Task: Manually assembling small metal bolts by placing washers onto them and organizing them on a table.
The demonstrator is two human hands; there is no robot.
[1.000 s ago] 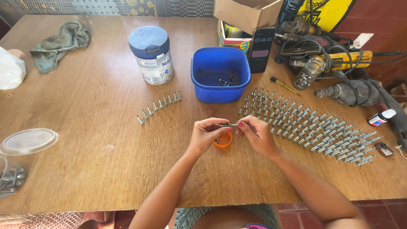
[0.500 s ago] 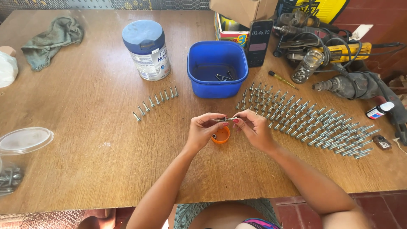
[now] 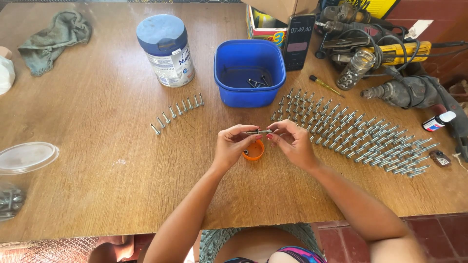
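- A small metal bolt [image 3: 258, 131] lies level between the two hands, held just above the table [image 3: 97, 146] near its front middle.
- The left hand [image 3: 233, 146] pinches the bolt's left end with thumb and fingertips; the other fingers curl under.
- The right hand [image 3: 291, 143] pinches the bolt's right end in the same way, so both hands meet at the bolt.
- Just under the hands an orange cap [image 3: 254, 151] rests on the table, partly hidden by the fingers.
- To the right, a wide field of bolts [image 3: 351, 134] stands in slanting rows, running from near the hands toward the table's right edge.
- To the left, a short row of bolts [image 3: 176, 113] lies well apart from the hands.
- Behind the hands stands a blue plastic tub [image 3: 249, 73] with a few bolts at its bottom.
- Left of the tub stands a tin with a blue lid [image 3: 166, 48].
- A phone [image 3: 298, 41] leans upright just right of the tub, against a cardboard box [image 3: 265, 24].
- Power drills [image 3: 404, 63] and a glass jar [image 3: 355, 70] crowd the far right corner.
- A grey rag [image 3: 53, 39] lies at the far left; a clear lidded container [image 3: 22, 168] sits at the left edge.
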